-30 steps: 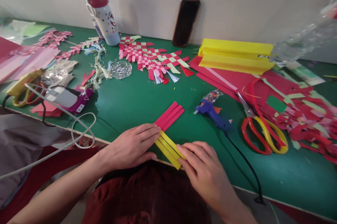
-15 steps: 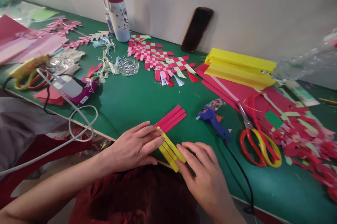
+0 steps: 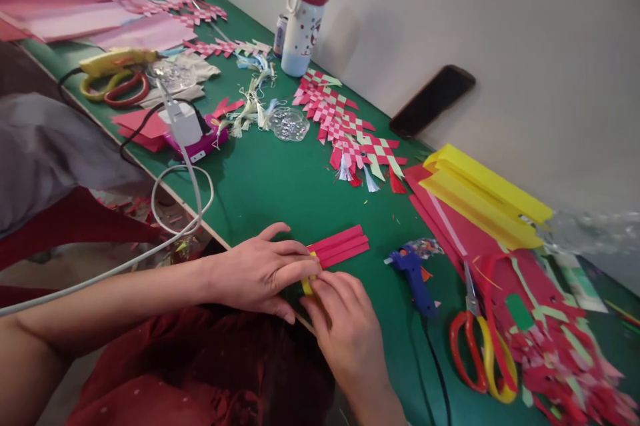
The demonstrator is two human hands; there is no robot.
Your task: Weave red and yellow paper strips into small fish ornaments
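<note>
Aligning step: my left hand (image 3: 265, 269), flat and open, pins red paper strips (image 3: 343, 246) and yellow paper strips (image 3: 306, 286) at the desk (image 3: 280, 186) edge; my right hand (image 3: 340, 326) curls on their ends, grip indeterminable; squaring likely needs steady pressure.

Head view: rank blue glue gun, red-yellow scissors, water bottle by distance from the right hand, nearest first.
1. Blue glue gun, just right of the right hand.
2. Red-yellow scissors, farther right, past the gun.
3. Water bottle, far back and slightly left.
</note>
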